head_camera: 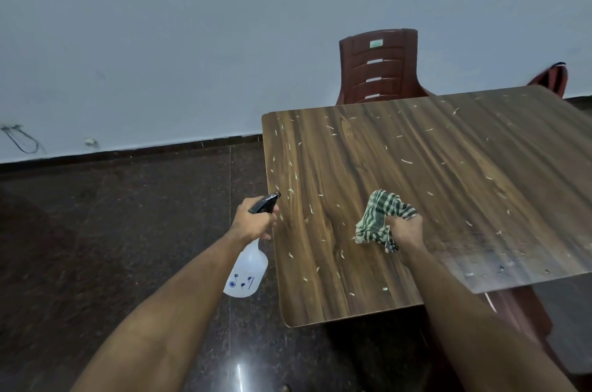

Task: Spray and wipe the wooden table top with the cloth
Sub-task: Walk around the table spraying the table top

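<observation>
The wooden table top [432, 167] fills the right half of the head view and is strewn with small pale scraps. My left hand [253, 220] grips a translucent white spray bottle [246, 273] by its black trigger head, just off the table's left edge, with the nozzle pointing toward the table. My right hand [405, 230] is bunched around a green-and-white checked cloth [379, 218], which rests on the table top near its front left part.
A brown plastic chair [379, 66] stands behind the table against the pale wall. A second chair's back [552, 77] shows at the far right, and a chair seat [519, 311] sits under the front edge. Dark polished floor [112, 231] lies to the left.
</observation>
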